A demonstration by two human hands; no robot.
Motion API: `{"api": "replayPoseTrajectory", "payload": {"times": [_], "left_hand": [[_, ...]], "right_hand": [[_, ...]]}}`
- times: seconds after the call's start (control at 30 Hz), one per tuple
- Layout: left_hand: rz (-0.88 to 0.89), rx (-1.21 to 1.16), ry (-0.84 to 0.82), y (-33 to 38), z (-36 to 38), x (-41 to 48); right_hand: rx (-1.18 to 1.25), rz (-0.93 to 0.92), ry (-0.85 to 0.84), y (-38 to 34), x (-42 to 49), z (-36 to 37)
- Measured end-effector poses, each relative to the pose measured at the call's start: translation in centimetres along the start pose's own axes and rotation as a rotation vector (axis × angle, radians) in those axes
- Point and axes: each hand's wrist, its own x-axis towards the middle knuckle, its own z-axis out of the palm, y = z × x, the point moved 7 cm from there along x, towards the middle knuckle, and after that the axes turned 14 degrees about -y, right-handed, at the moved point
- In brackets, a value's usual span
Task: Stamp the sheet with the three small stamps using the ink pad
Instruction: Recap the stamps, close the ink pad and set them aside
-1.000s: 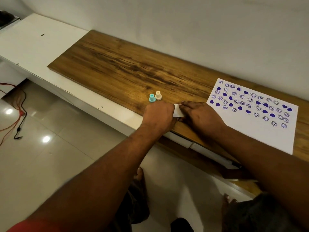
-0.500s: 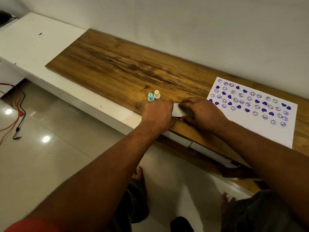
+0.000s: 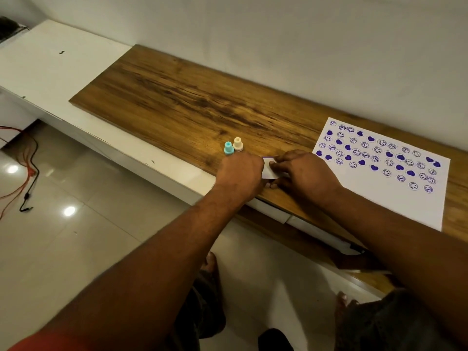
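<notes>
Both hands met at the ink pad (image 3: 269,171), a small white case near the front edge of the wooden board (image 3: 177,107). The right hand (image 3: 305,174) bent its fingers over the pad's top with the thumb at the near edge, pinching it, probably to work the lid. The left hand (image 3: 239,174) covered the pad's other end, presumably to steady it. Its fingers were hidden behind the hand itself, so their grip could not be told. The teal stamp (image 3: 228,148) and cream stamp (image 3: 238,143) stood upright just beyond the left hand, within easy reach; the third was not visible. The sheet (image 3: 374,196), bearing rows of purple prints, lay to the right.
</notes>
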Motion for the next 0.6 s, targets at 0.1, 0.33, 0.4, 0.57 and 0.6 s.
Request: {"api": "replayPoseTrajectory", "payload": {"times": [0.1,0.33,0.4,0.57,0.6], "left_hand": [[0.009,-0.010,-0.027,-0.1,0.1,0.1],[-0.050,0.015,-0.027,-0.8,-0.5,-0.4],[-0.070,-0.014,-0.033,-1.1,-0.5,-0.5],[-0.073,-0.045,-0.005,-2.0,-0.8,-0.5],[-0.066,-0.039,0.027,-2.3,-1.2,-0.5]], "right_hand": [[-0.011,0.004,0.022,0.1,0.0,0.1],[0.041,0.049,0.051,1.5,0.6,-0.7],[0.071,0.045,0.040,2.1,0.7,-0.8],[0.137,-0.023,0.066,2.5,0.3,-1.2],[0.141,-0.008,0.115,2.4,0.2,-1.4]]}}
